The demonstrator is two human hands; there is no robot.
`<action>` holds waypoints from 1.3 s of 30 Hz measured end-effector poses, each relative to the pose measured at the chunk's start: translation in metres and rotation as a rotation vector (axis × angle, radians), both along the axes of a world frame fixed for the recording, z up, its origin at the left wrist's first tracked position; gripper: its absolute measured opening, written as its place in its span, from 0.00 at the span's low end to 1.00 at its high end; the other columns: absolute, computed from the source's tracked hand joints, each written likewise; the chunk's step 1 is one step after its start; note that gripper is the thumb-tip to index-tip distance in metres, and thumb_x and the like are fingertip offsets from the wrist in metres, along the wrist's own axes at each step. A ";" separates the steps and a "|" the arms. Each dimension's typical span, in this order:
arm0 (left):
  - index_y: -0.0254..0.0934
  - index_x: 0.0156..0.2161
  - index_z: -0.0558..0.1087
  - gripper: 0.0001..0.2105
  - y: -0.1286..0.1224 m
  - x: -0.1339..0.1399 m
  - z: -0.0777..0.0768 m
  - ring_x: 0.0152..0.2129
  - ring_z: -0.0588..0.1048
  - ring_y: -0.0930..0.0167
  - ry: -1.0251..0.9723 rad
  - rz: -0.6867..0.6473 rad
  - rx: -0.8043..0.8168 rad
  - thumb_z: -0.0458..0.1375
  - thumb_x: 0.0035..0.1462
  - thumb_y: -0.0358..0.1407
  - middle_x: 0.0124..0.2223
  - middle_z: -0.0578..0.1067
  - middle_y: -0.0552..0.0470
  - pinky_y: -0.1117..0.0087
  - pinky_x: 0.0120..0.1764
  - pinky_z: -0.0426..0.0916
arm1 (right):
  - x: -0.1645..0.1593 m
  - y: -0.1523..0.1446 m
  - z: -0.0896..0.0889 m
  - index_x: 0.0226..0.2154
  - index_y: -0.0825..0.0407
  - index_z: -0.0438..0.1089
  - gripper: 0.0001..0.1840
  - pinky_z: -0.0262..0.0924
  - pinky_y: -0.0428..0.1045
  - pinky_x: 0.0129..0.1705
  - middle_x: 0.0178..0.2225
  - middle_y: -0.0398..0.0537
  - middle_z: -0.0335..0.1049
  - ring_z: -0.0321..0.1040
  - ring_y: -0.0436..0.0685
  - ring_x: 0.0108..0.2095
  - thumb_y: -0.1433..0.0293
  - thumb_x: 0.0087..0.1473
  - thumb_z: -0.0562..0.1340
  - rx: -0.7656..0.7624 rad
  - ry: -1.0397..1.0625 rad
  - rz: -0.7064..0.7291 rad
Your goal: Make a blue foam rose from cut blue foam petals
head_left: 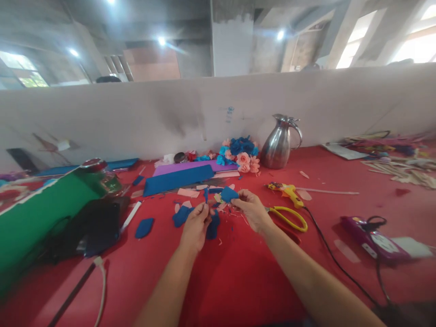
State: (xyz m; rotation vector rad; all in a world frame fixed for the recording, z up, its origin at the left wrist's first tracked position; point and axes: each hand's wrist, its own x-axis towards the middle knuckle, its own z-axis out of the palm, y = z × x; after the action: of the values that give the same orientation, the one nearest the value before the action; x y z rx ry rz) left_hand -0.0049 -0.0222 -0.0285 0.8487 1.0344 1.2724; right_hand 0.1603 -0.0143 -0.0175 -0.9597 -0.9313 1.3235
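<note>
Left hand (pixel 197 222) pinching what looks like narrow blue strip (pixel 206 195), end up. Right hand (pixel 252 210) pinching blue piece (pixel 229 194) by right edge. Both held mid-table, just apart, over scraps (pixel 188 193). Best handling, judged: light fingertip grip on edges to avoid creases; strip squared to piece before contact; forearm clear of scissors (pixel 291 217) and glue gun (pixel 289 193) at right.

The left forearm (pixel 172 281) and the right forearm (pixel 306 278) are showing bare up to where the view is cutting them off, both looking slim and tapering lengthwise; the left hand (pixel 196 225) and the right hand (pixel 254 211) are likewise showing bare.
</note>
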 end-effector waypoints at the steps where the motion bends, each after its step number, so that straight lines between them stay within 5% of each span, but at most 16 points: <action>1: 0.36 0.32 0.70 0.20 0.001 -0.001 0.000 0.19 0.60 0.79 -0.012 0.005 0.004 0.68 0.38 0.47 0.23 0.68 0.58 0.79 0.24 0.56 | 0.000 0.000 0.001 0.21 0.52 0.65 0.12 0.53 0.46 0.28 0.19 0.39 0.68 0.62 0.48 0.22 0.67 0.34 0.68 -0.006 0.006 0.017; 13: 0.35 0.28 0.72 0.17 0.002 -0.003 0.000 0.22 0.67 0.80 -0.051 0.006 0.004 0.72 0.33 0.39 0.28 0.71 0.58 0.78 0.29 0.63 | 0.001 0.001 0.000 0.21 0.53 0.69 0.10 0.50 0.44 0.27 0.18 0.36 0.65 0.57 0.45 0.20 0.67 0.36 0.68 -0.017 -0.019 0.031; 28: 0.33 0.25 0.76 0.19 -0.002 0.003 0.001 0.22 0.69 0.78 0.046 -0.020 -0.061 0.73 0.26 0.41 0.25 0.73 0.56 0.76 0.29 0.64 | -0.002 -0.002 0.005 0.23 0.54 0.71 0.09 0.61 0.47 0.32 0.21 0.42 0.72 0.67 0.49 0.24 0.66 0.37 0.67 -0.052 -0.032 0.042; 39: 0.33 0.22 0.75 0.14 -0.001 0.001 -0.003 0.23 0.67 0.76 0.137 -0.034 0.040 0.71 0.32 0.41 0.24 0.70 0.55 0.76 0.28 0.60 | -0.003 -0.002 0.004 0.24 0.53 0.72 0.08 0.60 0.47 0.32 0.21 0.40 0.71 0.66 0.48 0.23 0.67 0.37 0.66 -0.047 -0.101 0.065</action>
State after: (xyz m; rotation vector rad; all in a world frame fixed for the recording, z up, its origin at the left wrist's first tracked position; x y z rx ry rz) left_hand -0.0036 -0.0235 -0.0314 0.9918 1.1012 1.2227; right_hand 0.1575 -0.0159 -0.0132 -1.0475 -1.0196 1.3669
